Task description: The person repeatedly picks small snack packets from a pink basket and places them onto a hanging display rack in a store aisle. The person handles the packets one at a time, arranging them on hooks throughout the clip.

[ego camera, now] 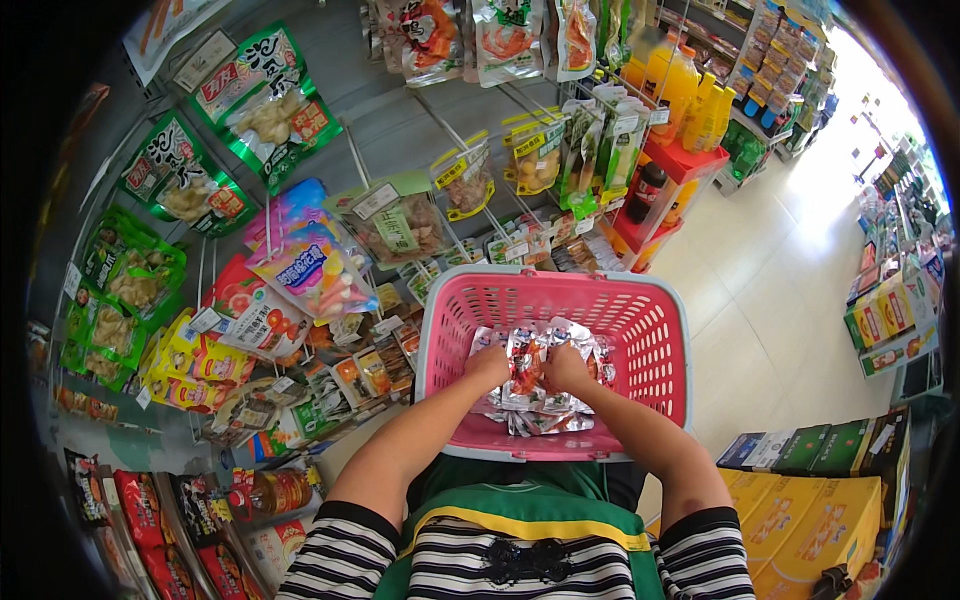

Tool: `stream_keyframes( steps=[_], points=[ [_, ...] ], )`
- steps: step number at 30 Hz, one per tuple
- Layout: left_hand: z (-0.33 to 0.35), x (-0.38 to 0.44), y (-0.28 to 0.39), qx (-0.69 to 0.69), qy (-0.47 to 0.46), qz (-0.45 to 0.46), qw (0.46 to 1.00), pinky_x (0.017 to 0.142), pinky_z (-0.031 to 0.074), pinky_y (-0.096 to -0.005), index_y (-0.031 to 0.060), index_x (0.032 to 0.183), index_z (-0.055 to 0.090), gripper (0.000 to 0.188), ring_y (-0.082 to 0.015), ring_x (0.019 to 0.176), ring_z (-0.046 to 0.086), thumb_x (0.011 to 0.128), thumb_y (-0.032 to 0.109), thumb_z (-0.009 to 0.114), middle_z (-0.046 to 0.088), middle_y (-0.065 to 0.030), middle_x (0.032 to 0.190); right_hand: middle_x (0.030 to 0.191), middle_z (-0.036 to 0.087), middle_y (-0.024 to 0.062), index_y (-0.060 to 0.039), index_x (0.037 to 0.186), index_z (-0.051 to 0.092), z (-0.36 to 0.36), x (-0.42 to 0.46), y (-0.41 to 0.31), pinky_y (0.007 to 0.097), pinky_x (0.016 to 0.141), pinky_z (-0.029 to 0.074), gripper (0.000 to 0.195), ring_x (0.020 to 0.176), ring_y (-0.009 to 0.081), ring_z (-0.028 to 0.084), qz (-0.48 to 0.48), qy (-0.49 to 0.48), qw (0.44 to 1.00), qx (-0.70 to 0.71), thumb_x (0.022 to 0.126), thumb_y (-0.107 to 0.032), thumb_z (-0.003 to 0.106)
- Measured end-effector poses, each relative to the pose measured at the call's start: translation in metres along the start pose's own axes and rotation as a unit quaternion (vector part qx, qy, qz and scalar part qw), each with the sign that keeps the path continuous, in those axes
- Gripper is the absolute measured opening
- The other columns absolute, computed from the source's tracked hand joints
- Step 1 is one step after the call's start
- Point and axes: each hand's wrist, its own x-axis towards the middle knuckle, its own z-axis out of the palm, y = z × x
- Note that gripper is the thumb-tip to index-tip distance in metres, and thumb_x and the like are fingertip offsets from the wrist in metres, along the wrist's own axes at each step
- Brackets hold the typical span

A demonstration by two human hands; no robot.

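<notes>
In front of me is a pink plastic shopping basket with a grey rim. Silvery snack packets printed in red lie inside it in a loose pile. Both of my hands reach down into the basket. My left hand is at the left part of the pile, its fingers curled on a packet's edge. My right hand is a little to the right, closed at the top of another packet. A red-and-silver packet lies between the two hands. The fingertips are partly hidden by the hands themselves.
Hanging snack bags fill the shelf rack at the left, some close to the basket's rim. Juice bottles stand on a red display beyond the basket. Yellow cartons are stacked at the lower right, and a tiled floor runs along the right.
</notes>
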Motion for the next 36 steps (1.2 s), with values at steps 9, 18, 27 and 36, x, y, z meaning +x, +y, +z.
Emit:
stream_keyframes(
  steps=[9, 18, 27, 36],
  points=[
    [-0.013, 0.001, 0.006, -0.22, -0.061, 0.003, 0.974, 0.044, 0.049, -0.0284, -0.0028, 0.067, 0.064, 0.014, -0.0171, 0.046, 0.061, 0.069, 0.011, 0.066, 0.062, -0.0111, 0.056, 0.057, 0.06, 0.0121, 0.0044, 0.068, 0.057, -0.051, -0.026, -0.028, 0.0293, 0.04, 0.049, 0.021, 0.046, 0.0182, 0.06, 0.072, -0.059, 0.969, 0.228, 0.077, -0.014, 0.062],
    [-0.061, -0.058, 0.013, -0.504, -0.043, 0.158, 0.848, 0.046, 0.048, -0.0225, -0.0037, 0.076, 0.063, 0.016, -0.0138, 0.055, 0.062, 0.077, 0.012, 0.065, 0.063, -0.0098, 0.066, 0.059, 0.057, 0.0066, 0.002, 0.072, 0.053, -0.11, -0.06, -0.074, 0.0242, 0.042, 0.047, 0.022, 0.047, 0.013, 0.057, 0.008, -0.103, 0.942, 0.318, 0.083, -0.016, 0.061],
    [-0.193, -0.088, 0.016, -0.588, 0.151, 0.309, 0.732, 0.059, 0.049, -0.0221, -0.0025, 0.088, 0.062, 0.015, -0.0116, 0.063, 0.06, 0.083, 0.012, 0.06, 0.064, -0.0083, 0.075, 0.058, 0.056, 0.0049, -0.0003, 0.073, 0.052, -0.22, -0.023, -0.169, 0.0229, 0.041, 0.045, 0.021, 0.046, 0.01, 0.053, -0.181, 0.02, 0.909, 0.374, 0.083, -0.016, 0.061],
    [-0.32, -0.075, 0.016, -0.589, 0.349, 0.35, 0.64, 0.057, 0.047, -0.0209, -0.0032, 0.09, 0.062, 0.018, -0.0105, 0.064, 0.059, 0.082, 0.013, 0.062, 0.063, -0.0062, 0.076, 0.059, 0.056, 0.0065, -0.0004, 0.073, 0.052, -0.301, 0.057, -0.275, 0.0239, 0.041, 0.043, 0.021, 0.046, 0.0127, 0.054, -0.275, 0.104, 0.847, 0.444, 0.082, -0.017, 0.061]
  ],
)
